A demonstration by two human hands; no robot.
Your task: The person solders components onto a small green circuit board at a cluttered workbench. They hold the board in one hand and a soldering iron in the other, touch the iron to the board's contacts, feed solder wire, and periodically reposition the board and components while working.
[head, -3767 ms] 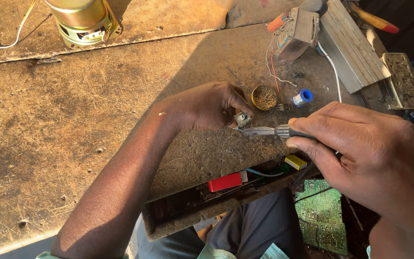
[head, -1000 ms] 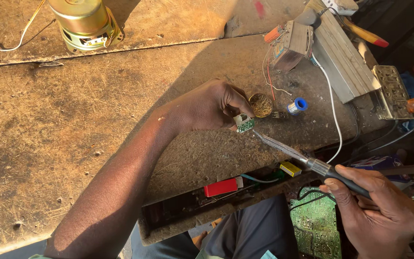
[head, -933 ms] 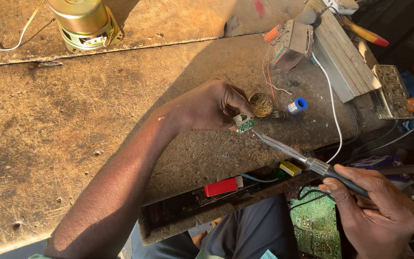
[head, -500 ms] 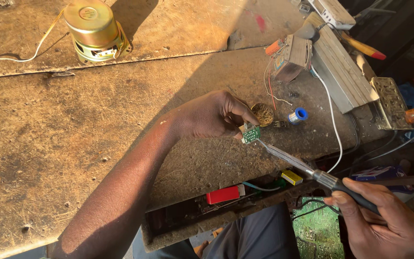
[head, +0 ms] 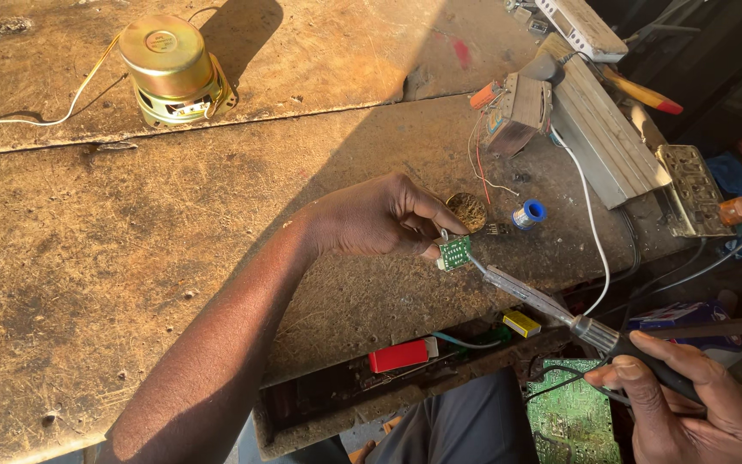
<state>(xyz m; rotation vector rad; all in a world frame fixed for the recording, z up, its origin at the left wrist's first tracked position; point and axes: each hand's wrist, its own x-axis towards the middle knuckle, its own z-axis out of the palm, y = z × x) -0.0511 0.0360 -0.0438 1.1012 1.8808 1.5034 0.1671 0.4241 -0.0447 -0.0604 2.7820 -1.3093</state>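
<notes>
My left hand [head: 384,216] reaches across the worn wooden workbench [head: 88,241] and pinches a small green circuit board [head: 454,253] just above the bench top. My right hand [head: 697,404] at the lower right grips the dark handle of a soldering iron [head: 560,311]. The iron's metal shaft slants up and left, and its tip touches the lower right corner of the little board. A white cord [head: 594,232] runs from the iron's handle up toward the back of the bench.
A small round tin [head: 469,210] and a blue solder spool [head: 527,214] lie just behind the board. A gold speaker magnet [head: 169,69] stands far left. A transformer [head: 517,112], a grey box [head: 603,137] and a power strip [head: 690,189] crowd the right. A larger green board [head: 573,421] rests on my lap.
3.8 s ago my right hand held a tool close beside the left hand. It has since pulled back to the lower right and grips the soldering iron, whose tip stays on the board.
</notes>
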